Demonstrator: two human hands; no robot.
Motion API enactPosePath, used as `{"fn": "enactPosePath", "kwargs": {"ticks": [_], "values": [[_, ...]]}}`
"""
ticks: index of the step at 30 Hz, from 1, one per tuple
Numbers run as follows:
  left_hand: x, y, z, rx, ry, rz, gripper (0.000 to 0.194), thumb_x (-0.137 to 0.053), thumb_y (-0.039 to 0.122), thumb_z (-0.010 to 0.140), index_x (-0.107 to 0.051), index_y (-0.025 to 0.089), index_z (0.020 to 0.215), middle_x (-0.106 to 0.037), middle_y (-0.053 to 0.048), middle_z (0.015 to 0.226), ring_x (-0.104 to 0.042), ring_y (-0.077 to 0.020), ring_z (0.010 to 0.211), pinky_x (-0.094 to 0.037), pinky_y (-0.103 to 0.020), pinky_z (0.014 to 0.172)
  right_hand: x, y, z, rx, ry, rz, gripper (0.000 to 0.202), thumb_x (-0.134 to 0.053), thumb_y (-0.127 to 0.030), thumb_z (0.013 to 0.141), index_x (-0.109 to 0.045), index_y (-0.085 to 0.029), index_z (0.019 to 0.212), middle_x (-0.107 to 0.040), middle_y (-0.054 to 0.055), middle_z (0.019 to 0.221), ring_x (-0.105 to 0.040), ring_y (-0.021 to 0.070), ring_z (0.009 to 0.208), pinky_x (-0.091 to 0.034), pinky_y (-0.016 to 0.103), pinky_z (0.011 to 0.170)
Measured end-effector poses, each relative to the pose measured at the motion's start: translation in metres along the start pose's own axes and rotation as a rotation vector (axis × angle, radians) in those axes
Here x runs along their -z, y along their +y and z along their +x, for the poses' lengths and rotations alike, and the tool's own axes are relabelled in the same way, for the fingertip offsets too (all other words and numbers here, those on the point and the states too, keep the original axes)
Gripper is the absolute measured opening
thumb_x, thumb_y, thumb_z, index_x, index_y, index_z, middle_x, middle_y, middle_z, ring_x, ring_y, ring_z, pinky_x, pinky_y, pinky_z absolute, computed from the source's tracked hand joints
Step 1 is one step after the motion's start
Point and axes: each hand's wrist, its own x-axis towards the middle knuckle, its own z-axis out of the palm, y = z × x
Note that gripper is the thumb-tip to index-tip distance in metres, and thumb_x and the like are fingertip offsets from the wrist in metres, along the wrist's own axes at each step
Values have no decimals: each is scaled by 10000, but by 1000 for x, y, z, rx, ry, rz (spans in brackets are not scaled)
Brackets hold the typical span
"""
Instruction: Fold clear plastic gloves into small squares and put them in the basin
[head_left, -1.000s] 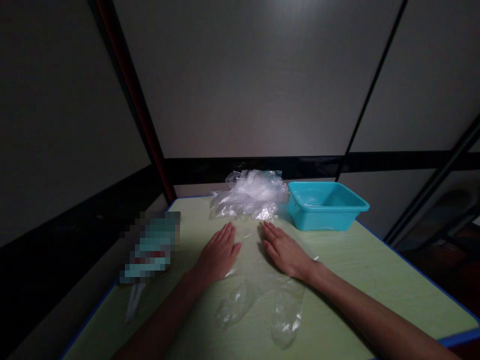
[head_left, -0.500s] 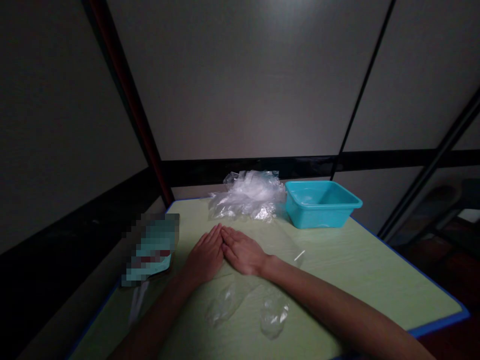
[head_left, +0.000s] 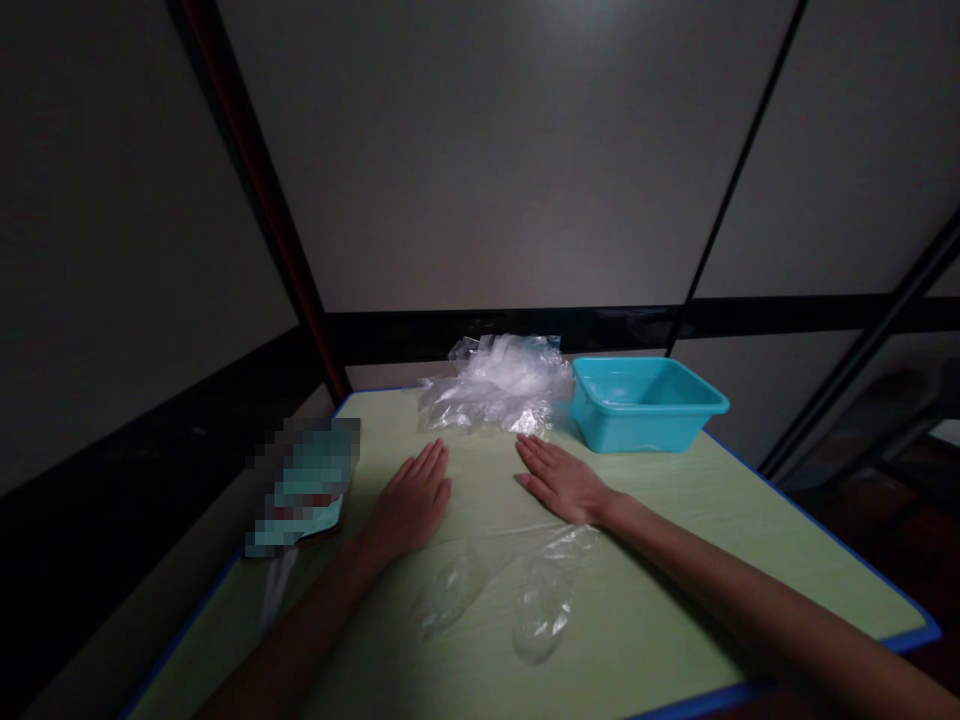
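Note:
A thin clear plastic bag (head_left: 541, 600) lies on the pale green table, its two handle-like loops toward the near edge. My left hand (head_left: 414, 500) rests palm down on the left part of the bag area, fingers stretched forward, holding nothing. Palm down on the right side, my right hand (head_left: 561, 482) lies flat with its thumb a little apart from the fingers. A gap separates the two hands. Beyond them sits a heap of crumpled clear plastic bags (head_left: 502, 385).
A turquoise plastic basin (head_left: 645, 425) stands at the back right of the table (head_left: 750, 560). At the left edge lies a pixelated green packet (head_left: 315, 490), with a whitish strip (head_left: 277, 590) near it. Wall panels rise behind the table.
My right hand has slid to the right, away from my left hand, so the two no longer touch. The right side of the thin bag is now more gathered toward the near side.

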Motion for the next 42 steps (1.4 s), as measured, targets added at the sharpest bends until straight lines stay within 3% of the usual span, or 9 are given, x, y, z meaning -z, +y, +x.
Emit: {"fn": "enactPosePath", "kwargs": {"ticks": [12,18,22,27,33,38,42], "values": [[10,-3,3,16,-113,18,499,-182,242,840,-341,18,1256,-301,-147,1345,-249,-197,1253,-239,-376,1002,0,5,-8,-74,28,-55,599,-143,-423,888,-223,-15,1320,-187,138,1383,-132,214,1277,-158,342,1044],[3,-7,5,47,-97,-32,503,-175,250,845,-328,18,1264,-301,-146,1348,-247,-193,1254,-225,-366,1013,-2,8,-13,-119,13,-69,621,-141,-442,883,-206,-8,1324,-164,146,1385,-113,221,1280,-158,357,1042],[5,-8,6,153,-21,-90,499,-151,223,846,-323,-3,1256,-322,-155,1338,-253,-188,1252,-227,-368,1016,-1,7,-17,-167,7,-80,613,-157,-423,885,-206,6,1321,-168,161,1382,-120,233,1277,-171,365,1036],[20,19,4,182,129,-93,476,-202,196,826,-351,-6,1230,-357,-165,1317,-275,-201,1242,-217,-396,1025,8,-7,-20,-200,43,-95,563,-205,-363,880,-248,-3,1311,-198,165,1374,-148,250,1271,-178,398,1029],[21,65,-7,30,84,-97,472,-269,208,815,-372,-7,1222,-354,-183,1313,-287,-229,1233,-270,-377,1011,10,-38,-16,-54,116,-5,530,-268,-272,867,-218,-2,1320,-156,155,1387,-115,217,1282,-161,353,1047],[13,66,-13,-25,22,-74,493,-261,249,833,-357,-24,1232,-332,-200,1318,-290,-245,1229,-289,-382,1002,0,-47,-15,18,30,42,519,-257,-293,875,-224,-38,1325,-173,133,1388,-129,205,1281,-178,357,1041],[10,63,-14,-29,46,-59,485,-273,271,835,-376,-3,1223,-350,-189,1311,-297,-248,1226,-300,-402,993,-3,-44,-17,12,1,23,522,-249,-306,876,-217,-48,1329,-160,126,1389,-123,211,1281,-168,369,1042]]}}
